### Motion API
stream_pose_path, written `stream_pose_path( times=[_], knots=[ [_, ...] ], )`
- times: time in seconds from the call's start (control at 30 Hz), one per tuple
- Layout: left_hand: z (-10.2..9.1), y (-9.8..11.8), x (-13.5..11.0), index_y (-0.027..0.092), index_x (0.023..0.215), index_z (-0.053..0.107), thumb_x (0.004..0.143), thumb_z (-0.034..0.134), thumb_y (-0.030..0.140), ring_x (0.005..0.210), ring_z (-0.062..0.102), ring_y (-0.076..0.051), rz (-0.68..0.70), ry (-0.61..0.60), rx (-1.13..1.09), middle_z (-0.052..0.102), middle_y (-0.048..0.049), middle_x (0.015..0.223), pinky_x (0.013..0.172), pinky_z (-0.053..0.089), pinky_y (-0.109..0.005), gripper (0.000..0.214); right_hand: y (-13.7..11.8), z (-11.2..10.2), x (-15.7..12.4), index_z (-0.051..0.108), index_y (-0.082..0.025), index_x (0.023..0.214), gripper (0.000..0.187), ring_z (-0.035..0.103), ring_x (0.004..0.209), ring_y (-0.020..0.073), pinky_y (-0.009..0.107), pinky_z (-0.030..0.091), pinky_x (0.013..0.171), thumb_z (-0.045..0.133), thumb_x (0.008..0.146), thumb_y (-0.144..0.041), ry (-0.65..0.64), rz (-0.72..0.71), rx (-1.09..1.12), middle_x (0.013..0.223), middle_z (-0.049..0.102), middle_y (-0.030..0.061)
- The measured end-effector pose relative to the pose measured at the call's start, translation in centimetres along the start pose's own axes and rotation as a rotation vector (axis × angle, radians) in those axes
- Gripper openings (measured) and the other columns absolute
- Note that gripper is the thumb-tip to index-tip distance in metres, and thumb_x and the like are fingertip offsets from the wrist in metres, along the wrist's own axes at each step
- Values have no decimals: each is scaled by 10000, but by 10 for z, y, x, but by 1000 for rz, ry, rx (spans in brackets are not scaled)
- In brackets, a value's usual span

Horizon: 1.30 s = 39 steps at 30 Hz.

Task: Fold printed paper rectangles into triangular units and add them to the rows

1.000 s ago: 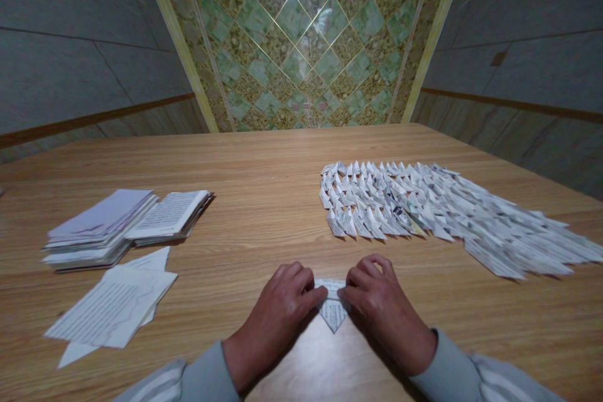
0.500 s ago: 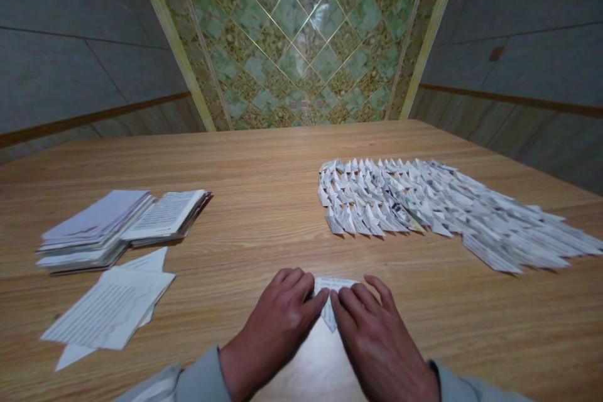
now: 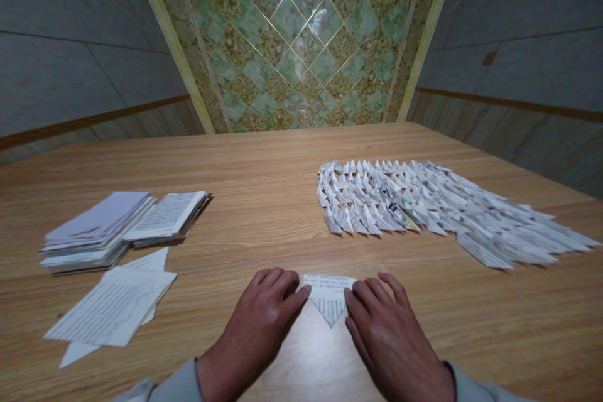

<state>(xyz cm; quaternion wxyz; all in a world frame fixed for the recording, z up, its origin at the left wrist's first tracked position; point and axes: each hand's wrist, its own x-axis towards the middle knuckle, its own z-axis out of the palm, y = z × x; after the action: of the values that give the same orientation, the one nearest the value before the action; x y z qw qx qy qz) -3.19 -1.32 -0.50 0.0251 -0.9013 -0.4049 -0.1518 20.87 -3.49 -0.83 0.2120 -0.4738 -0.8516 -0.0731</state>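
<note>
Left hand [image 3: 261,320] and right hand [image 3: 389,326] sit wider apart than before, folded paper [image 3: 330,295] between; each loosely curled, grip unclear

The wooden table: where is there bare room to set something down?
Bare wood on the table shows between the paper stacks and the rows of folded papers, and beyond both. It is crowded at those rows, around the loose sheets at left, and where the left hand and right hand flank a folded sheet.
</note>
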Motion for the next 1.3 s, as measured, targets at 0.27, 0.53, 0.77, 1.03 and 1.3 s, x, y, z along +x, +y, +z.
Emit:
stream_pose_path(
  times=[0.27, 0.53, 0.77, 1.03, 1.3],
  knots=[
    [-13, 5, 42, 221, 1096, 656, 949, 564, 204, 1004, 554, -238, -221, -91, -299, 644, -64, 1074, 863, 430, -361, 175, 2, -9, 22, 679, -204, 712, 133, 555, 815, 206, 420, 291, 955, 730, 834, -187, -82, -20, 34, 779, 654, 19],
    [-14, 6, 50, 188, 878, 606, 830, 694, 201, 869, 572, -226, -288, -199, -317, 643, -50, 927, 747, 435, -323, 101, 8, -14, 44, 689, -184, 793, 92, 568, 915, 235, 379, 341, 842, 741, 839, -243, -292, 70, 50, 885, 665, 44],
    [-12, 10, 42, 199, 906, 557, 836, 632, 111, 872, 588, -204, -267, -175, -393, 646, -36, 943, 761, 465, -311, 135, 28, -9, 55, 647, -235, 1117, 320, 559, 1017, 212, 325, 359, 845, 754, 814, -225, -338, 87, 394, 1044, 636, 22],
    [-1, 6, 40, 214, 1242, 550, 803, 653, 46, 1000, 630, -222, -188, -88, -561, 685, -69, 1121, 888, 490, -355, 481, 28, 0, 54, 666, -202, 907, 171, 555, 955, 208, 334, 326, 850, 766, 775, -156, -314, 132, 454, 914, 645, 7],
    [-11, 6, 45, 180, 872, 623, 927, 543, 128, 761, 566, -187, -59, 67, -308, 635, -41, 824, 657, 441, -282, 110, 25, -5, 61, 602, -190, 780, 149, 526, 843, 177, 337, 295, 882, 692, 842, -89, -70, -70, 418, 771, 628, -21]
  ],
)
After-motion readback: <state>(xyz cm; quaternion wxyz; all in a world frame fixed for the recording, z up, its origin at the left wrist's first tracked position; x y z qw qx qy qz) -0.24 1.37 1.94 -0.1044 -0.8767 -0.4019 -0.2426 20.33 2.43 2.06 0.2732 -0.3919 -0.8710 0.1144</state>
